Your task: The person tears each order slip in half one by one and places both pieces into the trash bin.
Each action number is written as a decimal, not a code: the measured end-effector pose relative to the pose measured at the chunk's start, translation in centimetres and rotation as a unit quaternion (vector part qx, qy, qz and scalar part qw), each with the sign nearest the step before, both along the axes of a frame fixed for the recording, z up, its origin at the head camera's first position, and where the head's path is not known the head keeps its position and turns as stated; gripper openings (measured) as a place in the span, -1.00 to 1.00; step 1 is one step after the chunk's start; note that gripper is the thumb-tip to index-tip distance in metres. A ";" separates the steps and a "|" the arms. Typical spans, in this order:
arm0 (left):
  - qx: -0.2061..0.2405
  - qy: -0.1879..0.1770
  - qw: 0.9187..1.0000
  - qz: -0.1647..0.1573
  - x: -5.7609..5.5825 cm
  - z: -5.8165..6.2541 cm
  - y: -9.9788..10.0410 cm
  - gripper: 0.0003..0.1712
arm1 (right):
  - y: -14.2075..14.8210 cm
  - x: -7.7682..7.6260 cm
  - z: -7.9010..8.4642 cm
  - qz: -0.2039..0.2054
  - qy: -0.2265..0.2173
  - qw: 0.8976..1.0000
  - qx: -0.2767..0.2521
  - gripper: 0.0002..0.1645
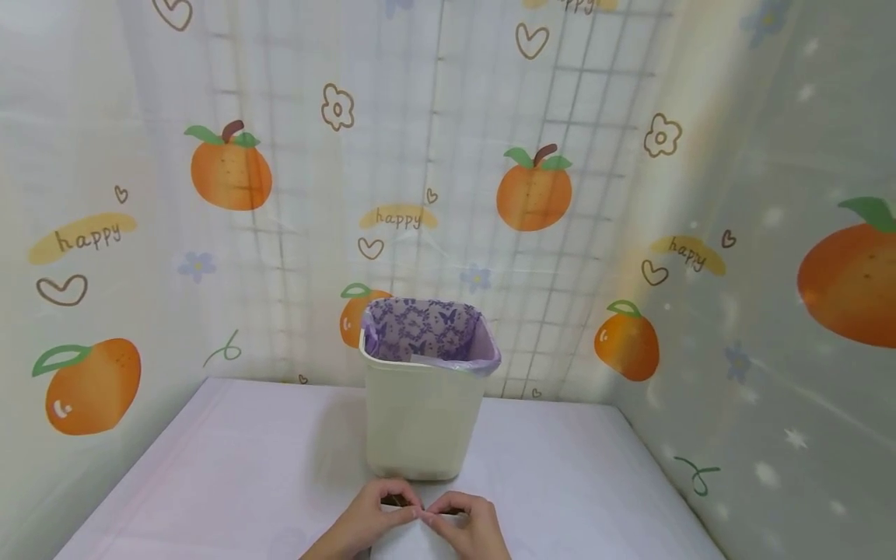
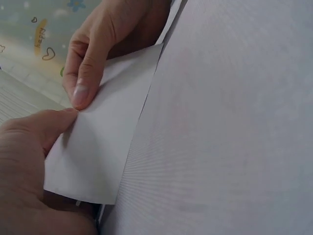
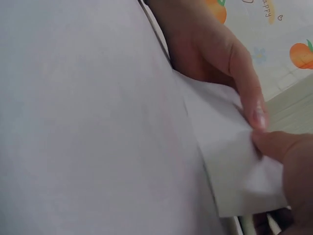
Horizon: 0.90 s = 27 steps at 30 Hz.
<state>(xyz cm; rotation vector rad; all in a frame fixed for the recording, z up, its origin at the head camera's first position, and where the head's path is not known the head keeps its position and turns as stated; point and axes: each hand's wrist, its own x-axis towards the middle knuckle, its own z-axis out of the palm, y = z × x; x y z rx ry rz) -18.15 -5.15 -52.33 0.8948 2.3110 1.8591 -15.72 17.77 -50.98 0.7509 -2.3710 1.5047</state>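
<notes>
A white sheet of paper (image 1: 411,540) lies between my two hands at the bottom of the head view. My left hand (image 1: 372,515) pinches its far edge between thumb and fingers, and my right hand (image 1: 474,526) pinches the same edge just beside it. The two thumb tips meet near the middle of that edge. In the left wrist view the paper (image 2: 110,129) stands tilted up, with the thumbs on its near face. The right wrist view shows the paper (image 3: 222,147) from the other side, its lower part flat. Most of the curled fingers are hidden behind the sheet.
Just beyond my hands stands a cream wastebasket (image 1: 423,424), upright, lined with a purple butterfly-print bag (image 1: 427,330). It rests on a white tabletop (image 1: 266,459). Curtains (image 1: 434,257) printed with oranges hang behind and on both sides, with a wire grid showing through.
</notes>
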 end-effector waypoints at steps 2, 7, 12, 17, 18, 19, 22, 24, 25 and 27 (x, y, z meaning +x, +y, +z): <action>0.008 -0.006 1.000 0.000 -0.1 0.1 0.1 -0.85 | 0.0 0.0 0.1 -0.006 0.002 1.000 -0.001 -0.89; 0.017 -0.034 0.999 0.003 -0.2 0.7 0.5 -0.85 | 0.2 -0.2 0.5 -0.013 0.016 1.000 0.002 -0.88; 0.033 -0.068 0.997 0.010 -0.1 1.8 0.6 -0.79 | 0.0 -0.4 1.6 -0.024 0.000 1.000 0.011 -0.90; 0.033 -0.060 0.998 0.011 -0.2 3.4 0.7 -0.80 | -0.1 -0.4 3.4 -0.038 -0.028 0.998 0.031 -0.92; 0.030 -0.058 0.998 0.012 -0.2 3.8 0.7 -0.81 | -0.1 -0.4 3.8 -0.037 -0.030 0.998 0.033 -0.92; 0.027 -0.054 0.998 0.014 -0.2 4.2 0.6 -0.82 | -0.1 -0.4 4.2 -0.035 -0.030 0.998 0.034 -0.91; 0.024 -0.047 0.998 0.018 -0.2 6.0 0.6 -0.82 | -0.2 -0.6 5.6 -0.030 -0.013 0.999 0.031 -0.88; 0.023 -0.045 0.999 0.017 -0.2 7.4 0.6 -0.82 | -0.1 -0.7 6.6 -0.029 0.008 0.999 0.025 -0.87; 0.024 -0.043 0.999 0.015 -0.3 8.2 0.6 -0.81 | -0.1 -0.8 7.2 -0.028 0.022 0.999 0.022 -0.86; 0.024 -0.039 0.999 0.011 -0.4 9.7 0.8 -0.81 | 0.1 -1.0 8.3 -0.026 0.049 0.998 0.016 -0.86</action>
